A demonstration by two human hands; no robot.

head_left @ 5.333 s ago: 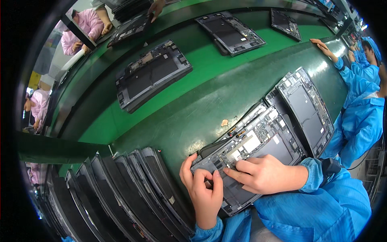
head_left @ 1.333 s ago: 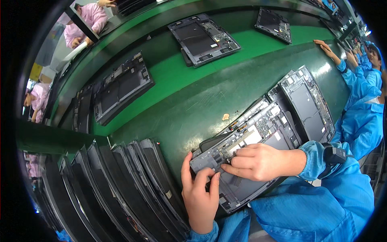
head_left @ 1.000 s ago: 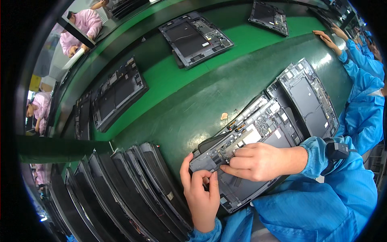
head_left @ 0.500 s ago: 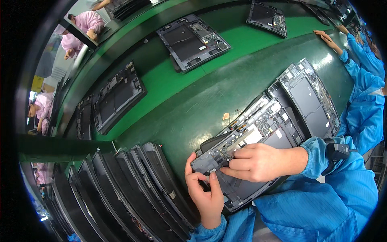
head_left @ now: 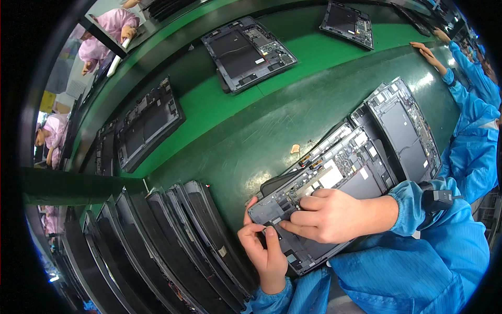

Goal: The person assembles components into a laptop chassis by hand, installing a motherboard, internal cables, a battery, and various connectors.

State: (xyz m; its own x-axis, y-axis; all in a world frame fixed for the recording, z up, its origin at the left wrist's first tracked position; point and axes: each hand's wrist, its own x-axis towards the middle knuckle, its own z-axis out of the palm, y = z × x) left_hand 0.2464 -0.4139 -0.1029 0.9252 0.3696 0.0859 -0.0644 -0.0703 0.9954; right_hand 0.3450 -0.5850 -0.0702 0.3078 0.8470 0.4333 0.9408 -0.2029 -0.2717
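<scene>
An opened laptop base [head_left: 361, 182] with exposed circuit board and dark inner panels lies tilted in front of me. My left hand [head_left: 265, 257] grips its left end, thumb on top and fingers at the outer edge. Over the inside, my right hand [head_left: 337, 215] has its fingers curled, the index finger stretched furthest toward the left thumb and touching the parts there. Whatever its fingertips may hold is hidden. Behind this base lies another opened base [head_left: 334, 138], partly covered. To the right leans a further opened base [head_left: 400, 128].
A row of dark laptop bases [head_left: 157, 246] stands on edge at the lower left. More opened bases [head_left: 248, 52] lie along the bright green strip [head_left: 209, 107]. A small tan scrap [head_left: 295, 148] rests on the green table. A co-worker's blue sleeve [head_left: 468, 97] is at right.
My right hand's fingertips and my left thumb have shifted slightly left over the base. At upper left, a white object now shows by a person in pink.
</scene>
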